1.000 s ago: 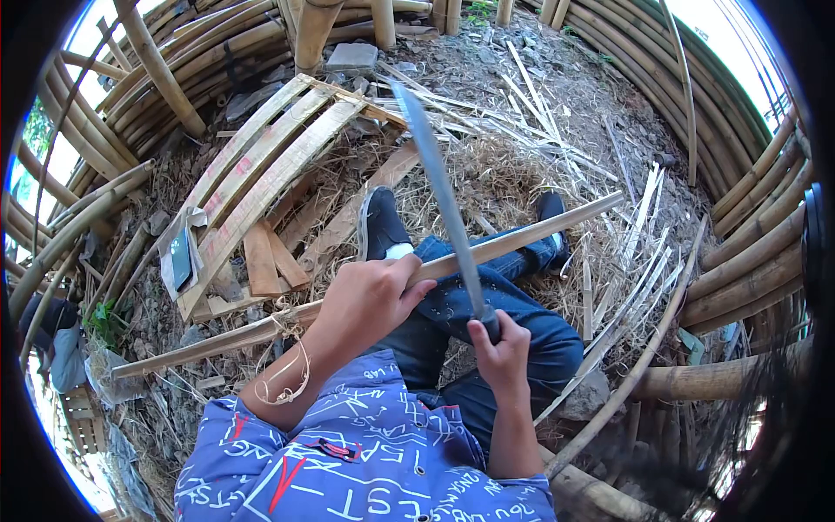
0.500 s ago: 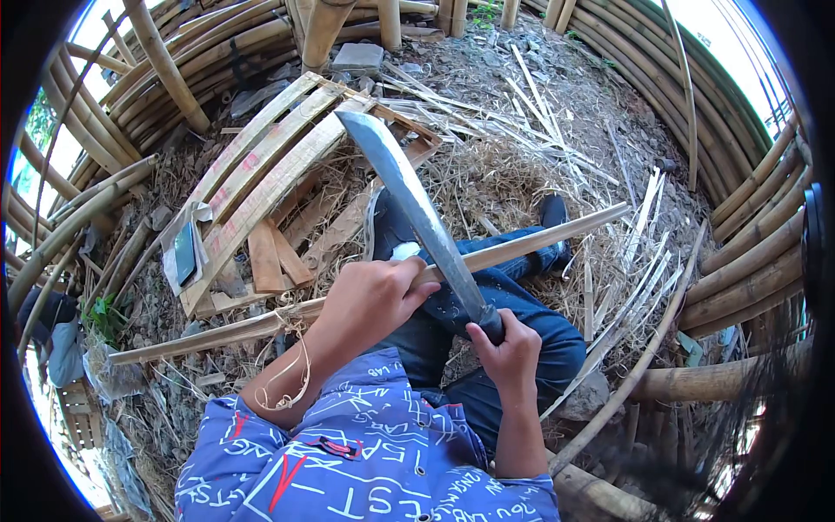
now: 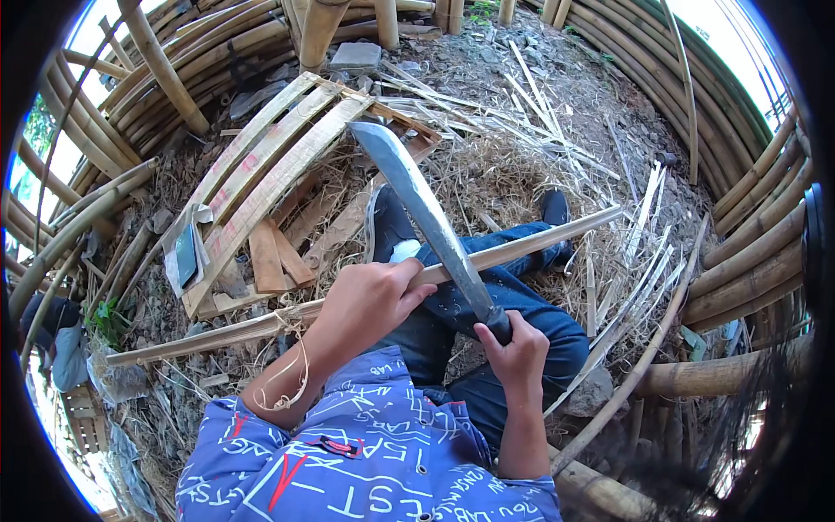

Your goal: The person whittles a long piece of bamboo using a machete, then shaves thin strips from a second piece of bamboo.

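Observation:
My left hand (image 3: 370, 300) is closed around a long split bamboo strip (image 3: 539, 239), which runs slantwise across my lap from lower left to upper right. In my right hand (image 3: 515, 352) is the dark handle of a machete (image 3: 417, 209). Its broad blade points up and to the left and crosses over the strip just right of my left hand. A loose, curled fibre (image 3: 300, 383) hangs from the strip over my left forearm. My legs in dark jeans (image 3: 544, 326) lie folded beneath the work.
A wooden pallet (image 3: 252, 187) lies ahead on the left, with a phone (image 3: 186, 257) on it. Thin bamboo slivers (image 3: 639, 226) and shavings (image 3: 496, 170) cover the ground. Stacked bamboo poles (image 3: 757, 235) line the right side. Part of another person (image 3: 65, 352) shows at far left.
The machete has shifted slightly right and down along with my right hand. My left hand and the bamboo strip stay almost where they were.

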Tool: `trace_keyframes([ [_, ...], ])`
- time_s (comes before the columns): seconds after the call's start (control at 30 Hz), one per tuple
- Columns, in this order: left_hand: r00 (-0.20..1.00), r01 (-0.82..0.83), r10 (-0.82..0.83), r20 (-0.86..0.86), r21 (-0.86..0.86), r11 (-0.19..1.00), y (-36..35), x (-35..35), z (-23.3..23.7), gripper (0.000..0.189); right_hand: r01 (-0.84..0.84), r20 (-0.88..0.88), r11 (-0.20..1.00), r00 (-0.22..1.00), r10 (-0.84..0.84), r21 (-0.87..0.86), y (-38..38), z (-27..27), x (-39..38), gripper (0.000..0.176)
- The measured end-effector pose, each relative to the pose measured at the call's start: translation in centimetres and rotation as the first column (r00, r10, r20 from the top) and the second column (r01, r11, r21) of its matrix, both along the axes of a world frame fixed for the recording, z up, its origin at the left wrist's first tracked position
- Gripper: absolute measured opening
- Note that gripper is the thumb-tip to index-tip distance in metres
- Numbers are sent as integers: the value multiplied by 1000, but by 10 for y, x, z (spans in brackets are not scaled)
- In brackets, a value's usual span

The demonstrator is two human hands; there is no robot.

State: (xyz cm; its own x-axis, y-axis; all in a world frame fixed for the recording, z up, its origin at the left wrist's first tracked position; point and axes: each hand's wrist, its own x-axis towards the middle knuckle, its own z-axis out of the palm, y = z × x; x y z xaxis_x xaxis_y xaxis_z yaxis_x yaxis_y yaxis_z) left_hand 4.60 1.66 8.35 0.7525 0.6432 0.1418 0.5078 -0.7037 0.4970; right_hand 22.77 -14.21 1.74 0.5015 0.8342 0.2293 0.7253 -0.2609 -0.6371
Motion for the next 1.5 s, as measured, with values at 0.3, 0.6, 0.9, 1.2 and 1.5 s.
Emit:
trace_keyframes([
  [0.3,999,-23,22,-35,-6,1000,3,-1,7,28,61,60,998,996,-62,16,-6,-8,11,47],
  [0.6,965,-261,259,24,75,963,19,-41,16,25,323,-308,946,903,-298,29,-14,-39,62,54],
  [0.9,983,-180,180,-15,6,984,9,-16,7,28,63,-326,996,945,-38,66,-6,-5,5,45],
  [1.2,990,-140,140,-31,28,990,0,-14,1,26,-89,-254,994,962,103,64,9,-6,-12,45],
  [1.5,994,-103,103,30,-16,995,-1,-17,4,27,-5,-97,1000,995,6,12,3,-7,10,43],
])
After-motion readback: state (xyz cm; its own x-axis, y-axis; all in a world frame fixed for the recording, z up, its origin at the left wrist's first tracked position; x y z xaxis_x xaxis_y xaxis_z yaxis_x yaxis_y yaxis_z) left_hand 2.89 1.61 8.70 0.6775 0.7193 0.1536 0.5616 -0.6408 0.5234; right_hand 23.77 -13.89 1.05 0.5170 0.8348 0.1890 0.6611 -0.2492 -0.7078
